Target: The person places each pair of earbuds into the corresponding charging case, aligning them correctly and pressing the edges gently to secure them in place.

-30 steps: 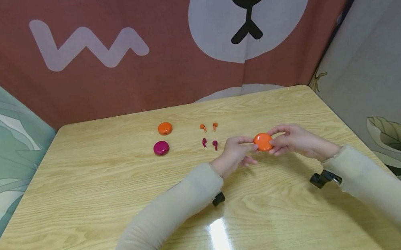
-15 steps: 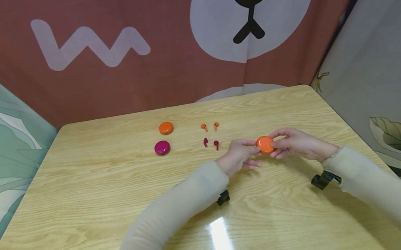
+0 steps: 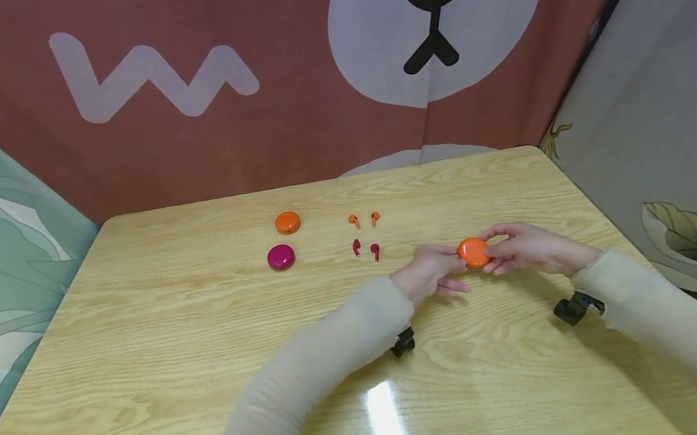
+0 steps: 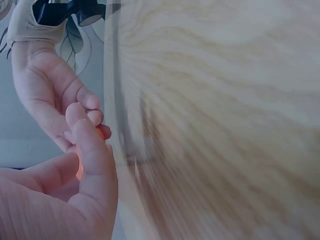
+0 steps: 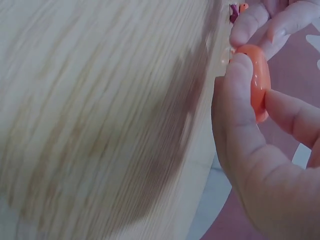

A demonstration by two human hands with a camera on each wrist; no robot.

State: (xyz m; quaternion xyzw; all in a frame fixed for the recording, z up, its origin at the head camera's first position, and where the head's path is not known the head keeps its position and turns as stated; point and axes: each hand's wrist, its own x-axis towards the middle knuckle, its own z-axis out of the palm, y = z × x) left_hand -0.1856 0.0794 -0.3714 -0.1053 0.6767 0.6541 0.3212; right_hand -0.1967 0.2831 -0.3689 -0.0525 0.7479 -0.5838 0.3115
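A glossy orange round earbud case [image 3: 474, 252] is held above the right half of the table between both hands. My left hand [image 3: 432, 271] pinches its left edge with thumb and fingers, the lower fingers spread out beneath. On the opposite edge my right hand [image 3: 524, 249] grips it with thumb and fingertips. The right wrist view shows the case [image 5: 258, 82] edge-on, its lid closed, between the right thumb and a finger. From the left wrist only a sliver of orange case [image 4: 80, 162] shows behind the left fingers [image 4: 92, 150].
Left of the hands lie two orange earbuds [image 3: 375, 218] and two magenta earbuds [image 3: 375, 250] on the wooden table [image 3: 178, 346]. Farther left sit another orange round case [image 3: 287, 222] and a magenta round case [image 3: 280, 258]. A brown printed curtain [image 3: 297, 138] hangs behind the table.
Both hands have shifted slightly to the right and nearer, carrying the orange earbud case along. Their hold on it looks the same. The earbuds and the other cases have stayed put.
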